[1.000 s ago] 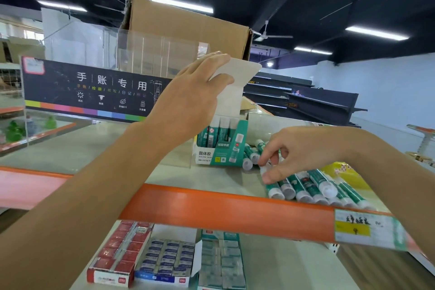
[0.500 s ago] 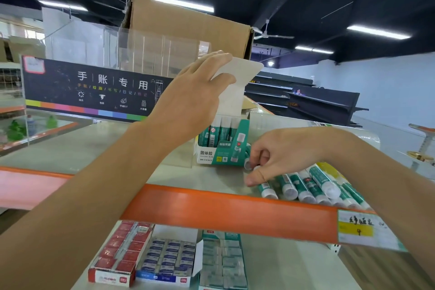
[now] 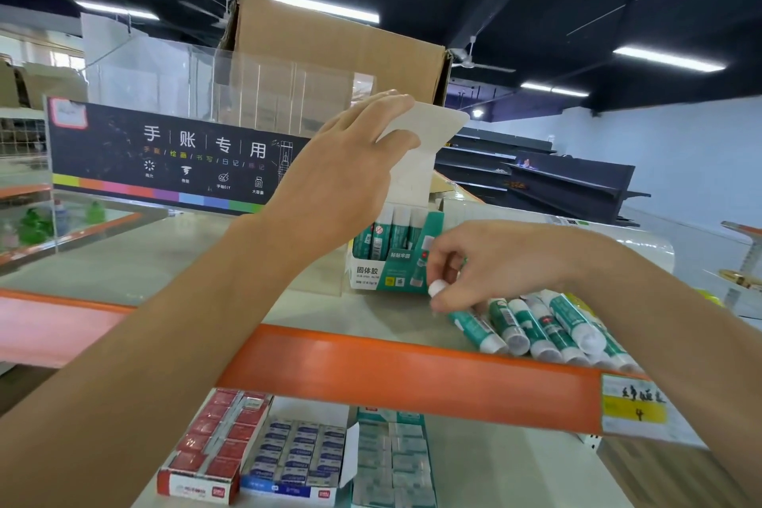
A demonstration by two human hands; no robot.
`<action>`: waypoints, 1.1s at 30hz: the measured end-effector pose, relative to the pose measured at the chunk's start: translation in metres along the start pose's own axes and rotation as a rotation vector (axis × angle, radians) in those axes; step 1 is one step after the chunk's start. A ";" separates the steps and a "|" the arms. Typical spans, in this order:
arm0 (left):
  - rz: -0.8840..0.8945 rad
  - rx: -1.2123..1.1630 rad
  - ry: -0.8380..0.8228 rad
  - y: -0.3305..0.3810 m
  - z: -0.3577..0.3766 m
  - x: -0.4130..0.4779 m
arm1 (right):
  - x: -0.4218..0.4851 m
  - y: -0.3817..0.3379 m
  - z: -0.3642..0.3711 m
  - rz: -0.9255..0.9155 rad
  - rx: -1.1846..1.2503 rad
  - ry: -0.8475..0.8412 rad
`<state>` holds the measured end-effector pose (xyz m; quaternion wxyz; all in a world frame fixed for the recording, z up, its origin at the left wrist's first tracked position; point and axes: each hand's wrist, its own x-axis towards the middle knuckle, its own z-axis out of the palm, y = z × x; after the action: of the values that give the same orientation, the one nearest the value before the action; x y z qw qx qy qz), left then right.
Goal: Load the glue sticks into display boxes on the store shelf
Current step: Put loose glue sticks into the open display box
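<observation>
You're in a shop: an orange-edged shelf with a handwritten price label, boxed goods underneath, dark display racks behind.

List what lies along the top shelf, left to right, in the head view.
black sign → display box → loose glue sticks → yellow price label on the shelf's front edge.

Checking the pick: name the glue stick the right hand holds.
The glue stick whose white cap pokes from the right hand; the other sticks lie in a row on the shelf.
</observation>
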<state>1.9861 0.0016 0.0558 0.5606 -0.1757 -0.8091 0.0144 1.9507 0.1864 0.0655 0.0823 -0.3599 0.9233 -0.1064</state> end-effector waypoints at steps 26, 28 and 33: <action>-0.021 -0.059 0.047 -0.004 0.002 0.001 | 0.052 -0.021 0.003 -0.273 0.068 0.680; -0.027 -0.071 0.061 -0.002 0.000 0.001 | 0.055 -0.021 0.003 -0.274 0.061 0.677; -0.049 -0.079 0.065 -0.001 -0.003 0.002 | 0.057 -0.023 0.003 -0.240 0.068 0.696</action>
<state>1.9884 0.0008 0.0587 0.5795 -0.1782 -0.7944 -0.0368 1.9247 0.1300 0.0645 -0.2378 -0.4047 0.8432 -0.2620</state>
